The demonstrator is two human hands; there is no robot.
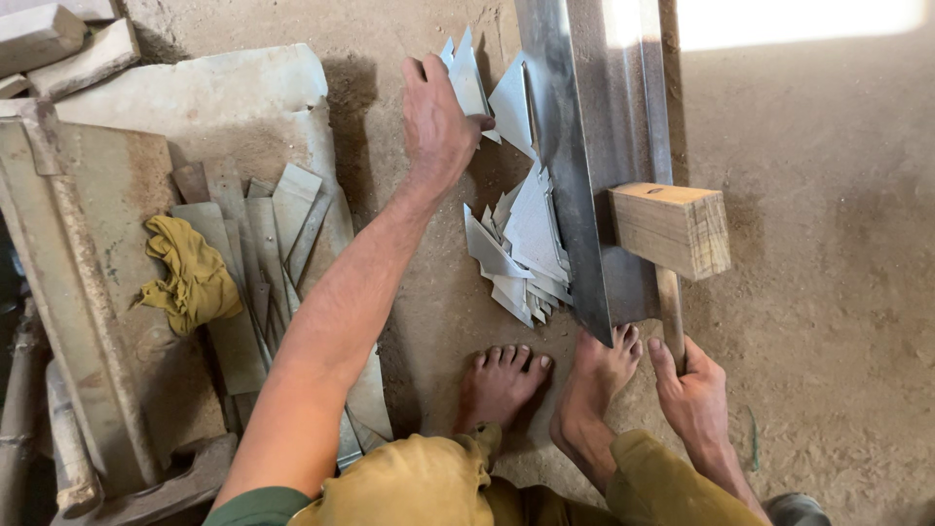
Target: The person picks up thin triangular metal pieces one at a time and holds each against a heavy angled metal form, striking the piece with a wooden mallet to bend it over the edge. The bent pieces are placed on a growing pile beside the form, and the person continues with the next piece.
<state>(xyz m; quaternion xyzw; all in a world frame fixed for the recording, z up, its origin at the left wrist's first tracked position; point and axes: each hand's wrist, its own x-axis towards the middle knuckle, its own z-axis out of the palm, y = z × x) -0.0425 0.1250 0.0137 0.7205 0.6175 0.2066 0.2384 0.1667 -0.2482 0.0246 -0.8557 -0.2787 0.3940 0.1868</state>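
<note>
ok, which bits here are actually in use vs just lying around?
In use:
- left hand on the triangular metal offcuts
- right hand gripping the wooden mallet
- long metal sheet pinned under a foot

Lying about:
- yellow rag
- metal strips
- stone blocks

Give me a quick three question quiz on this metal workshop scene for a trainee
1. True or false: the right hand holds a wooden mallet by its handle.
2. What does the left hand reach for? A) the yellow cloth B) cut metal pieces C) a stone block
3. Which body part rests on the near end of the long metal sheet?

Key
1. True.
2. B.
3. The right foot; its toes lie on the sheet's edge.
</note>
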